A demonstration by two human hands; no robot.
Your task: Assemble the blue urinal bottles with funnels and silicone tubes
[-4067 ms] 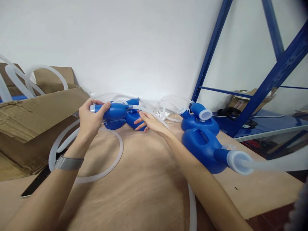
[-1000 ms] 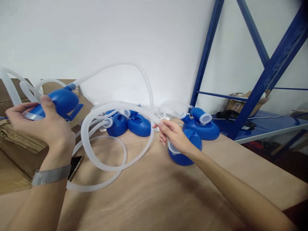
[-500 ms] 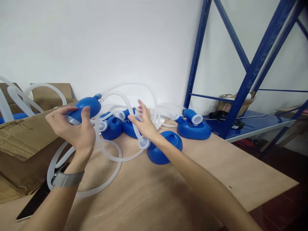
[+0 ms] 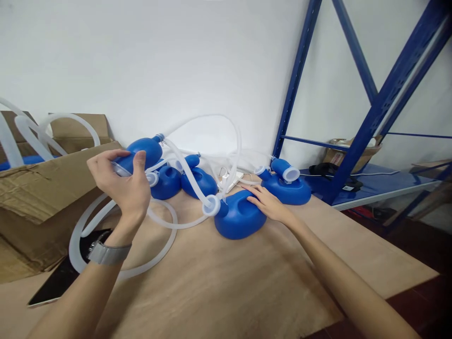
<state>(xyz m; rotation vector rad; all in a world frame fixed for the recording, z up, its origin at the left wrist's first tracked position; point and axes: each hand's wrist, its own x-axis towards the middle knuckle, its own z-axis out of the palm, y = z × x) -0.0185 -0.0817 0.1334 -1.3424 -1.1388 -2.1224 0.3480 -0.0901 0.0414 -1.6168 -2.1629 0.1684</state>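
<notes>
My left hand is wrapped round a blue oval urinal cup with a pale rim, raised above the table. From its narrow end a translucent hose loops over and down. On the table stands a blue plastic urinal bottle, its white-collared mouth facing left, with a hose end in it. My right hand grips this bottle at its upper right, by the handle recess. Another length of hose coils on the table below my left hand.
More blue bottles with cups and hoses stand along the wall, one at the right. A cardboard box with hoses is at the left, a dark phone-like slab before it. A blue metal rack stands right.
My right hand has left the hose near the bottle's mouth and come down right onto the bottle. My left hand and the cup appear slightly further right in the view.
</notes>
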